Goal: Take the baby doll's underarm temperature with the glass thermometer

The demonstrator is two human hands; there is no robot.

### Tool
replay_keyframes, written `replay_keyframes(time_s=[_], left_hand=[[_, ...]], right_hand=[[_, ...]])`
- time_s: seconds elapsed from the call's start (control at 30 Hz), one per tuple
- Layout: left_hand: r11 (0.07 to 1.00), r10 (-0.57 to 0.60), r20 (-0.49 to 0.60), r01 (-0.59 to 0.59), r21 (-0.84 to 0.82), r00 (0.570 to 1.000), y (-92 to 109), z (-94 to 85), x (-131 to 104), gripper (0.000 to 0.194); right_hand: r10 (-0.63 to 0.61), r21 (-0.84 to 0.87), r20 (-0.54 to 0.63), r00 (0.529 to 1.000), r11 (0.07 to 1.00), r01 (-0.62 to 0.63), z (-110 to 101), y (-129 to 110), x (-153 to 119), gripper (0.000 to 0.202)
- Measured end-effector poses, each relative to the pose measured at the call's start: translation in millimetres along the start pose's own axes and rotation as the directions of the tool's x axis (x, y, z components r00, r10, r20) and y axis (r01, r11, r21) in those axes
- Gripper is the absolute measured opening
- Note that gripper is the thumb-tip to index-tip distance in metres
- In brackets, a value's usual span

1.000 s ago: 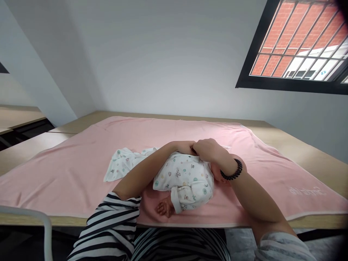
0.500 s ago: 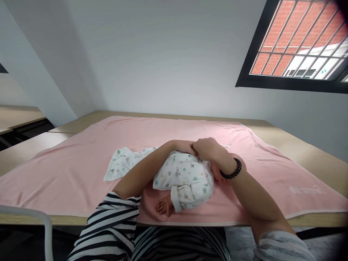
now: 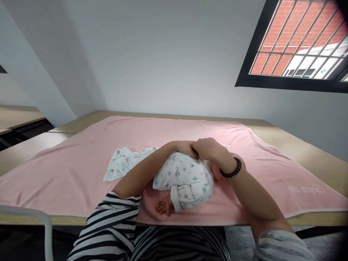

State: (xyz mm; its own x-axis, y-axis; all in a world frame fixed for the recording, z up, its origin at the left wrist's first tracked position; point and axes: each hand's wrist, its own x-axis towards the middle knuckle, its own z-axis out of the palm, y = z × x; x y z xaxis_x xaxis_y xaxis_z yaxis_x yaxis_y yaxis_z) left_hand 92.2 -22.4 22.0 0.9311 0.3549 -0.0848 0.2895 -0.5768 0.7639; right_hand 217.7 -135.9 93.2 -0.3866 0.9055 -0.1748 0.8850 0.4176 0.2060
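A baby doll (image 3: 164,204) lies on its back on a pink blanket (image 3: 76,170), its head to the right, partly behind my right wrist. It wears a white printed top (image 3: 185,172), and printed white cloth (image 3: 122,163) extends left over its leg end. My left hand (image 3: 186,146) rests at the far side of the doll's chest, its fingers mostly hidden by my other hand. Against it, my right hand (image 3: 208,148) has its fingers curled together over the top's upper front. Whatever they pinch is out of sight. A dark bead bracelet (image 3: 232,170) circles my right wrist.
The blanket covers most of a wooden table (image 3: 304,150) set against a white wall. A barred window (image 3: 296,43) is at the upper right. A pale curved tube (image 3: 46,224) stands at the near left edge. A thin white strip (image 3: 227,146) lies beyond my right hand.
Both hands stay at the doll's chest with only a very slight shift of the fingers. The doll and blanket have not moved.
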Motion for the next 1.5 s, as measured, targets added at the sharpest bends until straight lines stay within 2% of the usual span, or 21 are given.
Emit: replay_keyframes(time_s=[0.17, 0.33, 0.43, 0.7, 0.9, 1.03, 1.2, 1.33, 1.4, 1.5], left_hand=[[0.992, 0.091, 0.049, -0.087, -0.087, 0.995, 0, 0.5, 1, 0.041], [0.993, 0.067, -0.014, -0.068, -0.097, 0.998, -5, 2.6, 5, 0.041], [0.99, 0.094, -0.035, -0.098, -0.106, 0.995, -9, 3.4, 8, 0.037], [0.953, 0.171, 0.03, -0.158, -0.26, 0.985, -13, 4.7, 11, 0.045], [0.948, 0.153, 0.037, -0.136, -0.289, 0.988, -13, 5.9, 10, 0.046], [0.973, 0.114, 0.045, -0.103, -0.206, 0.992, -2, 1.7, 4, 0.045], [0.994, -0.015, 0.149, -0.002, 0.113, 0.989, 24, -17.9, -21, 0.042], [0.97, -0.152, 0.219, 0.103, 0.221, 0.964, 35, -32.4, -41, 0.036], [0.965, -0.186, 0.239, 0.131, 0.227, 0.953, 38, -36.3, -47, 0.035], [0.961, -0.216, 0.266, 0.156, 0.23, 0.939, 42, -38.5, -51, 0.037]], right_hand=[[0.008, 0.005, 0.008, 1.0, 1.0, -0.008, 0, 1, 0, 0.014], [0.003, 0.006, 0.005, 1.0, 1.0, -0.003, -1, 5, 1, 0.017], [0.004, 0.005, 0.02, 1.0, 1.0, -0.004, -2, 8, 0, 0.017], [0.046, 0.006, 0.071, 0.996, 0.999, -0.046, -4, 20, 0, 0.013], [0.099, -0.001, 0.083, 0.992, 0.995, -0.1, -7, 25, 1, 0.01], [0.102, -0.013, 0.085, 0.991, 0.995, -0.102, -12, 25, -4, 0.008], [0.061, 0.001, 0.062, 0.996, 0.998, -0.062, -17, 23, -15, 0.013], [-0.111, 0.042, -0.01, 0.994, 0.993, 0.111, -12, 15, -17, 0.02], [-0.192, 0.062, -0.048, 0.98, 0.979, 0.195, -8, 11, -14, 0.021], [-0.25, 0.089, -0.068, 0.966, 0.963, 0.255, -2, 6, -9, 0.018]])
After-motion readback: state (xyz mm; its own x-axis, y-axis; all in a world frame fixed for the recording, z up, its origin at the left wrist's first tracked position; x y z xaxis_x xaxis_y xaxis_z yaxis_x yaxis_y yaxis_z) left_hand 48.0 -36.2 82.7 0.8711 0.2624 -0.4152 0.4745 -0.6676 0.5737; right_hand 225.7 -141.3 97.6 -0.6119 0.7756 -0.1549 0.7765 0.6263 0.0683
